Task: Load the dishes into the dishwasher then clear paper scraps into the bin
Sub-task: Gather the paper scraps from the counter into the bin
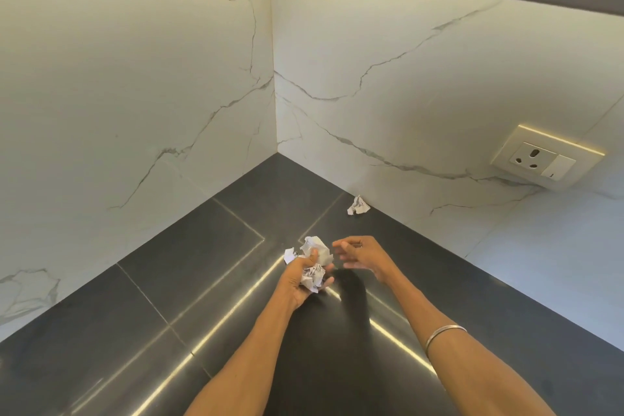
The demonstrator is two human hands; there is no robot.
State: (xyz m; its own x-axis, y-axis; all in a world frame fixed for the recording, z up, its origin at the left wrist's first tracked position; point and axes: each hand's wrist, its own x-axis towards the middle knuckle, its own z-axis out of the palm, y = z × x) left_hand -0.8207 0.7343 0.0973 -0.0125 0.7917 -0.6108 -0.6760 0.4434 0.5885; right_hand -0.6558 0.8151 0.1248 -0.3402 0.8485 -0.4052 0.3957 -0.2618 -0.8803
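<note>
Left hand full of crumpled paper, right hand empty at centre frame.

Left hand [304, 275] fingers clamp around several crumpled paper scraps [315, 258], thumb pressing on top; right hand [359, 253] just beside it, fingers spread and loose, gripping nothing. One more paper scrap [358, 206] lies up and right on the dark countertop [189, 284], against the marble backsplash [388, 105], below the wall socket [547, 159].

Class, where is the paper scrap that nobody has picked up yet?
The loose paper scrap lies on the dark counter against the right wall, beyond the right hand, below-left of the socket.
</note>
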